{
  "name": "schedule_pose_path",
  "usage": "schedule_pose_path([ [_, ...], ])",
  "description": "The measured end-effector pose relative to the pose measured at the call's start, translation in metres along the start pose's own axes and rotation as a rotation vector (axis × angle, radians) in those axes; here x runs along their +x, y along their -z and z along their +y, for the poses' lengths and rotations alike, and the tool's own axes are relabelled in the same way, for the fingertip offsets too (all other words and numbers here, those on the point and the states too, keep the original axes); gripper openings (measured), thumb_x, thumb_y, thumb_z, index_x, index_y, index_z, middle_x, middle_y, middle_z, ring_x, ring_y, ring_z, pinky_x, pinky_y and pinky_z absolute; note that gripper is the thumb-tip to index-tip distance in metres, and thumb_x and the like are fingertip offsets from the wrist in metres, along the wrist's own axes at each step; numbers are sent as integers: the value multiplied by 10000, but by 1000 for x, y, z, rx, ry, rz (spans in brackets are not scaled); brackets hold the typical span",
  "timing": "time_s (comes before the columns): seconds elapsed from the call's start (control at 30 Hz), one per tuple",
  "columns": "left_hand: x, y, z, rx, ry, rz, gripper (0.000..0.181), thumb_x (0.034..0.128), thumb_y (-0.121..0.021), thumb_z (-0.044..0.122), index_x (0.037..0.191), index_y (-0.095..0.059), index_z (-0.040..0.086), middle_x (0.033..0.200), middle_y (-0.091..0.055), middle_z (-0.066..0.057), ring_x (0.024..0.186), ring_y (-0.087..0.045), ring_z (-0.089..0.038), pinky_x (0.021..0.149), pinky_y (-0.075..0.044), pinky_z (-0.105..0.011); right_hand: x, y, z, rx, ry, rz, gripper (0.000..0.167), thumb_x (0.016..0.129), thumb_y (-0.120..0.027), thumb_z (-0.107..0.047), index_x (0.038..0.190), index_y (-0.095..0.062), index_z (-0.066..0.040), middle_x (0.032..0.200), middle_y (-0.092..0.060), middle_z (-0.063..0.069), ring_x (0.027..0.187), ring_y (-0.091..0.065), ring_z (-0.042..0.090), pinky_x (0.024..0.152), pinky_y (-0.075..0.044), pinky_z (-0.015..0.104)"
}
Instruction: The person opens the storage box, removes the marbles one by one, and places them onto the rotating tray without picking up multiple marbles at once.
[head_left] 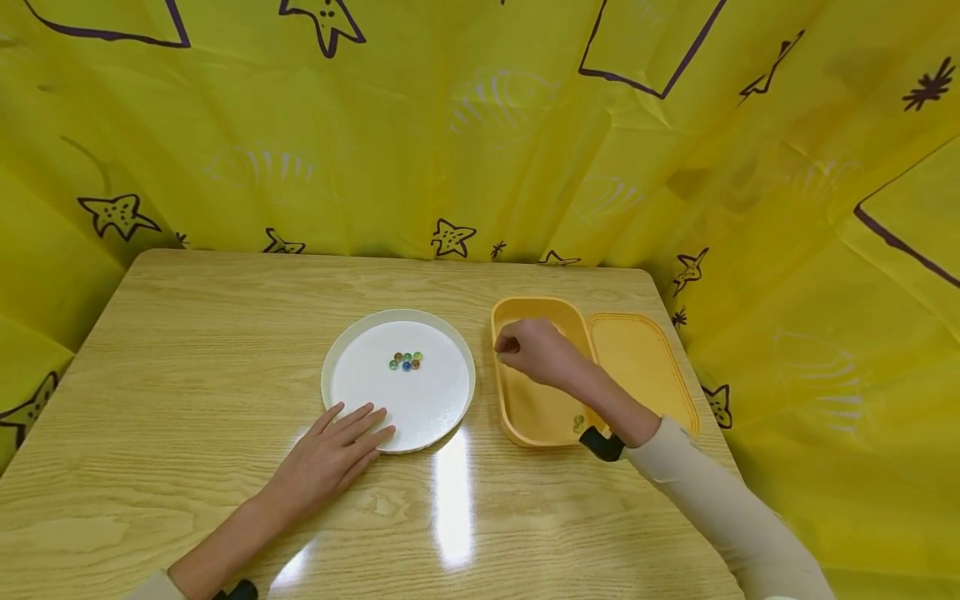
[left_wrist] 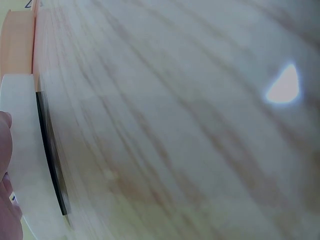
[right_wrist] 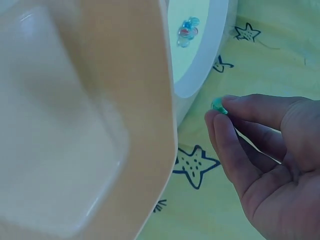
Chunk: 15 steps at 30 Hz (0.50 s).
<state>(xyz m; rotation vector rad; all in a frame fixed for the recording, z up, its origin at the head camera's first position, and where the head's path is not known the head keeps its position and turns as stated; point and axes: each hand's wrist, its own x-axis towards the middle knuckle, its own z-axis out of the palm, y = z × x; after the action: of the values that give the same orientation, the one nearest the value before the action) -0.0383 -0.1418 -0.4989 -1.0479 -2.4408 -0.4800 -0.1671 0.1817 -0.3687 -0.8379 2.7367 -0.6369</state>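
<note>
My right hand [head_left: 542,353] is over the left side of an orange plastic box [head_left: 536,421]. In the right wrist view its thumb and fingertips pinch a green glass marble [right_wrist: 218,106]. Two yellowish marbles [head_left: 578,423] lie in the box's near right corner. To the left stands a round white tray [head_left: 375,400] with a raised rim. Several coloured marbles [head_left: 407,366] sit bunched together on it. My left hand [head_left: 330,454] rests on the tray's near left rim, fingers extended. At the left wrist view's edge, fingers [left_wrist: 5,145] show beside the tray's white side.
A flat orange lid [head_left: 637,358] lies against the box's right side, partly behind my right forearm. The wooden table [head_left: 195,358] carries everything. Yellow curtains [head_left: 405,142] with star drawings hang behind it and along the right.
</note>
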Motion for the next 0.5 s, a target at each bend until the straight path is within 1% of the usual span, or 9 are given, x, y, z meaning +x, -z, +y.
schedule_pose_path([
  [0.2, 0, 0, 0, -2, -3, 1, 503, 1118, -269, 354, 1281, -676, 105, 1334, -621, -132, 1241, -569, -319, 1028, -404, -562, 15, -9, -9, 71, 27, 1, 53, 899, -709, -23, 935, -746, -14, 863, -711, 39, 811, -673, 164, 735, -559, 283],
  [0.4, -1, 1, 0, -6, 1, -7, 506, 1118, -267, 357, 1287, -672, 103, 1341, -616, -131, 1252, -561, -318, 1030, -403, -565, 33, -24, -18, 183, 18, -26, 50, 917, -715, -58, 947, -743, -30, 875, -713, 32, 801, -661, 144, 707, -546, 258],
  [0.5, -1, 1, -1, -10, 4, -15, 508, 1117, -267, 361, 1295, -667, 104, 1350, -610, -127, 1263, -552, -314, 1038, -394, -562, 42, -34, -19, 219, 7, -39, 44, 909, -725, -58, 941, -748, -38, 871, -714, 23, 781, -648, 125, 692, -536, 238],
])
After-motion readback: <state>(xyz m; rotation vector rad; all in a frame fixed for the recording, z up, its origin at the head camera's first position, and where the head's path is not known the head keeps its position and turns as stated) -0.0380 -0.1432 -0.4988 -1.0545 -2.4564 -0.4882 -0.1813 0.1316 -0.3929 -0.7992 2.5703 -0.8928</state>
